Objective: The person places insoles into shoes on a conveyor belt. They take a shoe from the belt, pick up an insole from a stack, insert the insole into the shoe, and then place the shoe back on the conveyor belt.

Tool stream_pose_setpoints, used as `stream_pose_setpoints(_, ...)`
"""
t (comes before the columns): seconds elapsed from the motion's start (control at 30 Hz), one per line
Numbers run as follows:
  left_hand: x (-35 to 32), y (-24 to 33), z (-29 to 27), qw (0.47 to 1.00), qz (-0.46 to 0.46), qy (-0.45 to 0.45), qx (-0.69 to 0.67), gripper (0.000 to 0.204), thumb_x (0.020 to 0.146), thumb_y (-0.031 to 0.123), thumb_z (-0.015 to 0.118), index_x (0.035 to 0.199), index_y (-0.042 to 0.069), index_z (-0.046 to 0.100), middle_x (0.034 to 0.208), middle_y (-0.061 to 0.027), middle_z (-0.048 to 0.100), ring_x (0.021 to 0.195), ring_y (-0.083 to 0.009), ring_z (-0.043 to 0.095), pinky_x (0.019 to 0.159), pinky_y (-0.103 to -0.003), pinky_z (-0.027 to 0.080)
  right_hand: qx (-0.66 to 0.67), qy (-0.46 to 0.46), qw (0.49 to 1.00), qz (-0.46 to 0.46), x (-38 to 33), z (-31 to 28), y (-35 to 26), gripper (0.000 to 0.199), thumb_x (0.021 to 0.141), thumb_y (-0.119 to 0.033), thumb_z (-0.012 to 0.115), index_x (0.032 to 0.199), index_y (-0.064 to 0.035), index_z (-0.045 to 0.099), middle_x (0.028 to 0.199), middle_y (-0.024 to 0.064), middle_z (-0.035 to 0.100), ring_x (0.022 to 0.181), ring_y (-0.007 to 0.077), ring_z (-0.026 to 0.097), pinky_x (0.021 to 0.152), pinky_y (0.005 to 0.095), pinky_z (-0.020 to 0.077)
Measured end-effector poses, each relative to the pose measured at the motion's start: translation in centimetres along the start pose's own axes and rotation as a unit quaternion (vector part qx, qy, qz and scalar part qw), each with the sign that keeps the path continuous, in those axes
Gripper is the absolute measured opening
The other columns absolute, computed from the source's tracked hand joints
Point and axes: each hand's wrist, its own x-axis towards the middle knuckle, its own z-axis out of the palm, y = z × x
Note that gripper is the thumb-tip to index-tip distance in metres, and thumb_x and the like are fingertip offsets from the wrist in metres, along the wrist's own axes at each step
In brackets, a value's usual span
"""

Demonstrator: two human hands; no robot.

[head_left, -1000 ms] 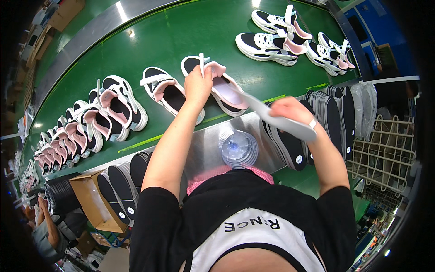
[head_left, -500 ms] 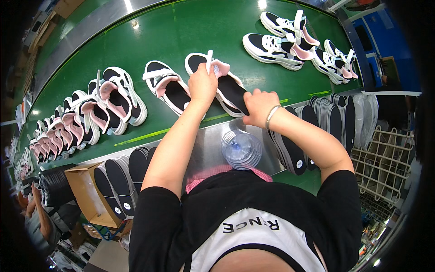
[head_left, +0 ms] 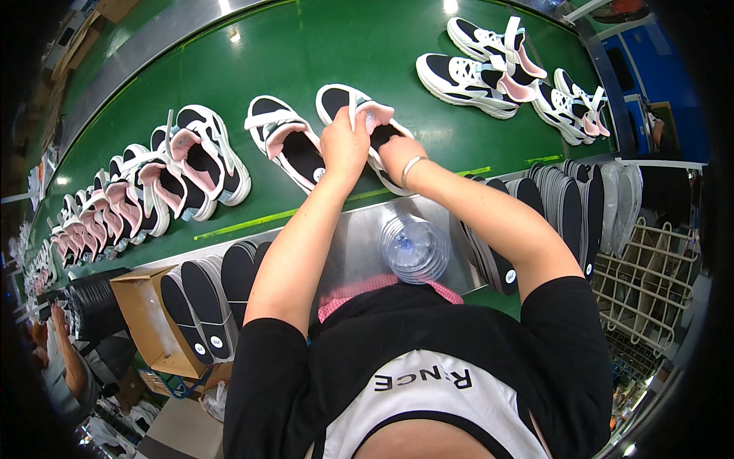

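Green bench (head_left: 367,46): white-black-pink shoe (head_left: 379,116) sits between the hands. Left hand (head_left: 345,147) clamped on it by the tongue; right hand (head_left: 397,157) inside (fingers hidden, grip cannot be told). Neighbouring shoe (head_left: 286,140) already lined with a black insole (head_left: 300,158); this one seemingly unfinished. Insole stacks (head_left: 562,203) remain.

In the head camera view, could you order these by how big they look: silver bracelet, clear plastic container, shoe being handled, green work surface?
Largest to smallest:
Green work surface
Shoe being handled, though partly covered
Clear plastic container
Silver bracelet
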Motion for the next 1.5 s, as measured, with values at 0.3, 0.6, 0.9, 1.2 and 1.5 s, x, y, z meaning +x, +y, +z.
stream_pose_setpoints(0.3,0.7,0.5,0.1,0.999,0.007,-0.032,0.007,0.027,0.081,0.026,0.047,0.083,0.000,0.054,0.071,-0.0187,0.059,0.070,-0.0334,0.058,0.062,-0.038,0.043,-0.154,-0.295,0.943,0.008,6.4,3.8,1.9,0.023,0.075,-0.019,0.053,0.095,-0.0098,0.062,0.101,0.0102,0.058,0.098,0.0242,0.053,0.087,0.0284,0.0385)
stream_pose_setpoints(0.6,0.0,1.1,-0.5,0.999,0.036,-0.019,0.022,0.025,0.082,0.025,0.047,0.086,0.001,0.053,0.070,-0.0199,0.058,0.070,-0.0358,0.057,0.061,-0.040,0.043,-0.152,-0.168,0.974,-0.024,2.1,-0.9,-0.2,0.022,0.073,-0.016,0.056,0.093,-0.0100,0.064,0.100,0.0052,0.060,0.092,0.0179,0.058,0.076,0.0272,0.0445)
stream_pose_setpoints(0.9,-0.1,0.5,-0.3,0.997,0.018,0.013,0.067,0.025,0.083,0.026,0.047,0.085,0.002,0.053,0.068,-0.0187,0.058,0.068,-0.0360,0.056,0.060,-0.042,0.042,-0.037,-0.270,0.962,-0.035,-3.0,-5.2,-0.7,0.024,0.068,-0.013,0.053,0.089,-0.0054,0.063,0.092,0.0089,0.061,0.091,0.0213,0.057,0.081,0.0417,0.0342)
stream_pose_setpoints(1.2,-0.8,0.5,-0.2,0.998,0.000,0.003,0.057,0.023,0.083,0.025,0.045,0.090,0.004,0.052,0.074,-0.0189,0.059,0.071,-0.0370,0.056,0.063,-0.043,0.043,0.032,-0.183,0.978,-0.097,-2.4,-1.7,2.1,0.031,0.072,-0.017,0.048,0.100,-0.0048,0.053,0.090,0.0133,0.061,0.083,0.0275,0.058,0.085,0.0392,0.0326)
stream_pose_setpoints(1.5,-1.9,0.9,-1.8,0.999,0.019,-0.020,0.044,0.021,0.085,0.020,0.043,0.093,0.001,0.047,0.077,-0.0183,0.059,0.073,-0.0343,0.058,0.062,-0.040,0.044,0.087,0.099,0.979,-0.156,-6.8,-4.4,4.6,0.022,0.073,-0.017,0.051,0.091,-0.0069,0.056,0.076,0.0100,0.061,0.073,0.0251,0.058,0.091,0.0492,0.0282)
